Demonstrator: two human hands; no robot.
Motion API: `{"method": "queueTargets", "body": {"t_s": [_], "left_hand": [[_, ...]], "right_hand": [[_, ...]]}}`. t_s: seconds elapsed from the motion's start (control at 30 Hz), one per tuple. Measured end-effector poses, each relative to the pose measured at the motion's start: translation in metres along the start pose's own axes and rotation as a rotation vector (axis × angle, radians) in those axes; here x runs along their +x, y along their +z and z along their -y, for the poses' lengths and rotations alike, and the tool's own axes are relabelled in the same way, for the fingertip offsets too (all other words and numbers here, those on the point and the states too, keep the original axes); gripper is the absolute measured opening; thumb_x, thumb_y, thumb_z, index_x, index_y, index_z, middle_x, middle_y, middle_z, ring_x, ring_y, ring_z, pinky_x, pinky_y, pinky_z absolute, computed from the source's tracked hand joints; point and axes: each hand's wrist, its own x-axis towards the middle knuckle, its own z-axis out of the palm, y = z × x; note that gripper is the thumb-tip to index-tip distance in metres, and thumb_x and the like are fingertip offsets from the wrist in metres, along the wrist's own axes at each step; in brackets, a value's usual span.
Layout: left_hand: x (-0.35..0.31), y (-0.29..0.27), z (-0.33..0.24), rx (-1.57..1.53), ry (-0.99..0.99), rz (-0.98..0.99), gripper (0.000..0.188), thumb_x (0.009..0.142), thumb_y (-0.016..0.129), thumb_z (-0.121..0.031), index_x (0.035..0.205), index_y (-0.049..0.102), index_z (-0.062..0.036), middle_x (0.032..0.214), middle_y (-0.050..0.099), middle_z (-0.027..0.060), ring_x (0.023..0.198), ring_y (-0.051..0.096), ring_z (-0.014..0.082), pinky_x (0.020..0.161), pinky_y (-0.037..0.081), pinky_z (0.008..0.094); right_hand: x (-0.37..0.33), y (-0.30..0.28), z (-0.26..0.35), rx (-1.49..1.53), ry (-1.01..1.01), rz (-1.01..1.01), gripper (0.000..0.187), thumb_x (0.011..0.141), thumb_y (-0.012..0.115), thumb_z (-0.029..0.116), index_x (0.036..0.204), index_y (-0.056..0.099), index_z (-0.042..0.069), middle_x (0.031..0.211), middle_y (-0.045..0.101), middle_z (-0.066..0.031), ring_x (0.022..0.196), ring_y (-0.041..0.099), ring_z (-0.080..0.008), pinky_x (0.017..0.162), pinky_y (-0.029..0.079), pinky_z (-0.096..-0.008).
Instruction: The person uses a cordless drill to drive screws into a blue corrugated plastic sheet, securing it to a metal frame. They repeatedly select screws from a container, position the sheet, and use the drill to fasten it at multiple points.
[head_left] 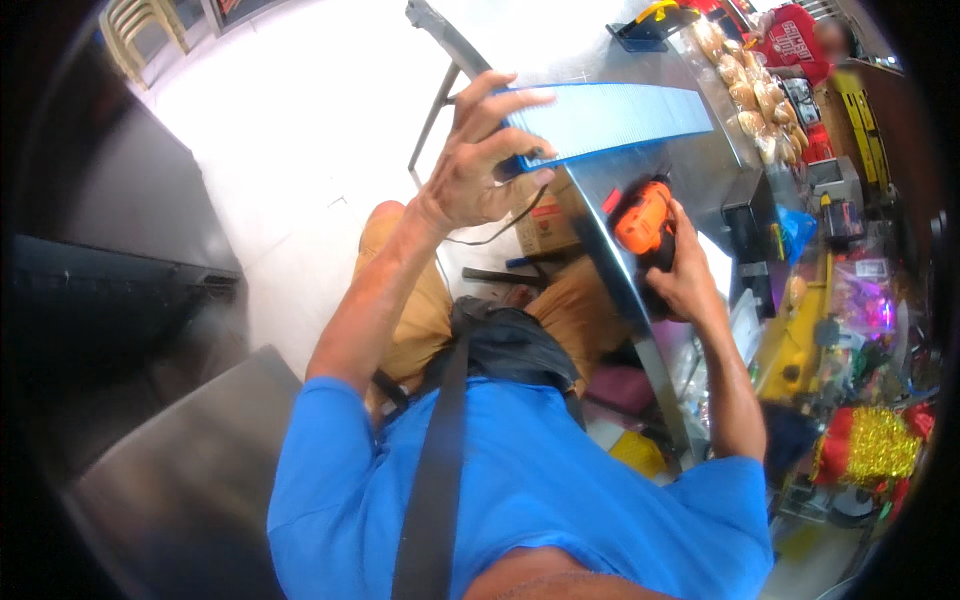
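My left hand point(475, 165) is bent around the near left end of a light-blue ribbed panel point(625, 118) with a darker blue edge. Its fingers lie over the panel, and the thumb and forefinger come close together at the corner. A small dark spot shows by those fingertips, too small to name. In my right hand point(688, 270) is an orange and black cordless drill point(645, 217), held low over the metal table point(610, 205). The drill's front end is blurred and partly hidden. The panel reaches across the table's near left part.
Bagged bread rolls point(745, 85) line the table's far side. A person in a red shirt point(793, 45) is beyond. Packets and a yellow level-like bar point(800, 330) crowd the right. A cardboard box point(548, 225) sits beneath the table; stacked chairs point(145, 35) stand far left.
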Motion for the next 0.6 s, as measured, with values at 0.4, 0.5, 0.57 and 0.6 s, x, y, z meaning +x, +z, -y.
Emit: {"method": "queueTargets", "body": {"t_s": [0.4, 0.5, 0.57, 0.6], "left_hand": [[-0.006, -0.002, 0.006, -0.089, -0.011, 0.034, 0.025, 0.075, 0.085, -0.017, 0.095, 0.072, -0.0214, 0.115, 0.068, -0.0037, 0.139, 0.040, 0.0297, 0.117, 0.036, 0.0458], [-0.002, 0.000, 0.005, -0.102, 0.012, 0.015, 0.027, 0.071, 0.086, -0.013, 0.093, 0.072, -0.0172, 0.110, 0.068, -0.0016, 0.130, 0.044, 0.0281, 0.113, 0.037, 0.0435], [-0.004, 0.000, 0.009, -0.107, 0.010, 0.018, 0.029, 0.069, 0.087, -0.013, 0.093, 0.072, -0.0178, 0.112, 0.068, -0.0023, 0.132, 0.043, 0.0279, 0.114, 0.036, 0.0438], [-0.004, 0.000, 0.010, -0.113, 0.012, 0.017, 0.030, 0.068, 0.088, -0.013, 0.094, 0.072, -0.0181, 0.113, 0.068, -0.0026, 0.132, 0.043, 0.0279, 0.114, 0.036, 0.0439]], "right_hand": [[-0.049, -0.110, 0.050, 0.446, 0.045, -0.136, 0.047, 0.086, 0.069, -0.002, 0.131, 0.058, 0.003, 0.118, 0.065, -0.0061, 0.095, 0.059, -0.0106, 0.084, 0.051, -0.0285], [-0.054, -0.139, 0.087, 0.455, 0.069, -0.126, 0.057, 0.086, 0.078, 0.009, 0.137, 0.053, 0.002, 0.123, 0.065, -0.0092, 0.104, 0.063, -0.0155, 0.091, 0.052, -0.0327], [-0.045, -0.144, 0.117, 0.424, -0.035, -0.089, 0.064, 0.085, 0.082, 0.015, 0.140, 0.050, 0.003, 0.125, 0.066, -0.0110, 0.112, 0.064, -0.0191, 0.098, 0.051, -0.0358], [-0.039, -0.141, 0.129, 0.419, -0.097, -0.080, 0.063, 0.085, 0.082, 0.017, 0.138, 0.051, 0.003, 0.121, 0.066, -0.0104, 0.109, 0.064, -0.0187, 0.095, 0.050, -0.0353]]}}
